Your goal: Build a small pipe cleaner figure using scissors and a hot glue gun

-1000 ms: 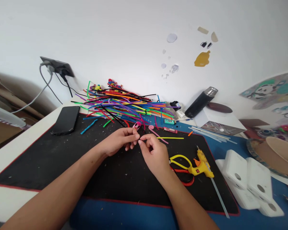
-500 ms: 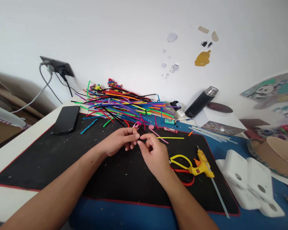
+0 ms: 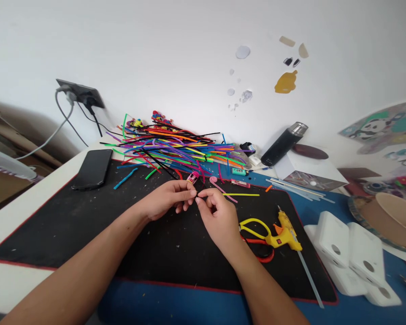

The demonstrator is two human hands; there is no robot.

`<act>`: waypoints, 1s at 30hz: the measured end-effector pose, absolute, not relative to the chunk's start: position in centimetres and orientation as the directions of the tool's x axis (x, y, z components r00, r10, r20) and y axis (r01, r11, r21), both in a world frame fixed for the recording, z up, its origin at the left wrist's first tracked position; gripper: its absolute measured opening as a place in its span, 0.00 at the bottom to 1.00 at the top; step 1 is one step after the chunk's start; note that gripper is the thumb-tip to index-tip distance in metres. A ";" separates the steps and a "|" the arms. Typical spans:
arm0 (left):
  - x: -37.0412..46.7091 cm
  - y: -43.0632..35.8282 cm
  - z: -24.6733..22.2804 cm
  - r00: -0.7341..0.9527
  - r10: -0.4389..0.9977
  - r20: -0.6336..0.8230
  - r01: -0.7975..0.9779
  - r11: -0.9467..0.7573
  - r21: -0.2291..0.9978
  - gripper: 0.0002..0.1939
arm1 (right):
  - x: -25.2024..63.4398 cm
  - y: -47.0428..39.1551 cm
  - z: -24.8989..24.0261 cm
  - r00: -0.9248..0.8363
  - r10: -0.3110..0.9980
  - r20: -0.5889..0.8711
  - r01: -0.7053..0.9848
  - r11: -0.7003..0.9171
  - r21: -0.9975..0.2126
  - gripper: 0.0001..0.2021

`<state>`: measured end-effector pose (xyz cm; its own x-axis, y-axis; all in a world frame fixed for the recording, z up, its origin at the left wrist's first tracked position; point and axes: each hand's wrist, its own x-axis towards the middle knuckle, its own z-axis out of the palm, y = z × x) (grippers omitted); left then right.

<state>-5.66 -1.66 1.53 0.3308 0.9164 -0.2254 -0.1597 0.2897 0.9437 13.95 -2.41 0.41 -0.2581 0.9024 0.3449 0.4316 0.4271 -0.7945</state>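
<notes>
Over the middle of the black mat [image 3: 88, 225], my left hand [image 3: 171, 198] and my right hand [image 3: 219, 216] meet fingertip to fingertip. Each is pinched shut at thumb and forefinger. A tiny dark bit shows between the tips, too small to name. Just behind my left fingers sits a small pink figure or charm [image 3: 192, 176]. A pink pipe cleaner with a coiled end [image 3: 213, 179] lies beyond my right hand, and a yellow-green one [image 3: 245, 195] sticks out to its right. Beside my right wrist are scissors with yellow and red handles [image 3: 255, 224].
A yellow glue gun [image 3: 286, 232] with a glue stick rests at the right. Many coloured pipe cleaners [image 3: 176, 146] lie piled against the wall. Around the edges are a black phone [image 3: 93, 169], a dark flask [image 3: 284, 143], white devices [image 3: 352, 253] and loose glue sticks [image 3: 301, 189].
My right fingertips have shifted very slightly, and a tiny dark bit now shows between the two hands. Everything else stays in place.
</notes>
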 end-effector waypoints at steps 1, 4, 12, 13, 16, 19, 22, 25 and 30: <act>-5.7 -1.7 1.5 0.331 0.917 -0.222 -0.163 0.287 0.944 0.21 | 14.0 -2.4 0.4 -0.256 0.907 0.334 0.413 0.415 -0.811 0.04; -5.6 -1.6 1.5 0.319 0.926 -0.203 -0.173 0.268 0.948 0.21 | 14.0 -2.2 0.5 -0.247 0.929 0.276 0.347 0.351 -0.870 0.05; -5.5 -1.6 1.5 0.239 0.959 -0.155 -0.173 0.199 0.965 0.22 | 14.0 -1.9 1.3 -0.221 0.963 0.152 0.146 0.187 -0.972 0.09; -5.4 -1.7 1.5 0.240 0.960 -0.146 -0.149 0.185 0.971 0.22 | 14.0 -1.9 1.3 -0.222 0.966 0.136 0.122 0.165 -0.979 0.10; -5.2 -1.7 1.6 0.244 0.962 -0.123 -0.079 0.146 0.986 0.22 | 14.1 -1.7 1.0 -0.236 0.969 0.075 0.048 0.088 -0.995 0.13; -5.1 -1.8 1.7 0.238 0.965 -0.109 -0.062 0.127 0.990 0.22 | 14.2 -1.6 0.7 -0.260 0.965 0.033 -0.002 0.034 -0.999 0.16; -5.1 -1.8 1.6 0.226 0.969 -0.099 -0.060 0.115 0.991 0.21 | 14.2 -1.5 0.6 -0.271 0.962 0.019 -0.020 0.014 -1.000 0.17; -5.1 -1.7 1.5 0.222 0.970 -0.095 -0.055 0.110 0.992 0.20 | 14.1 -1.5 0.6 -0.278 0.961 0.008 -0.025 0.001 -1.000 0.17; -5.1 -1.8 1.5 0.216 0.972 -0.090 -0.074 0.109 0.991 0.19 | 14.1 -1.5 0.5 -0.279 0.960 -0.008 -0.016 -0.013 -1.000 0.16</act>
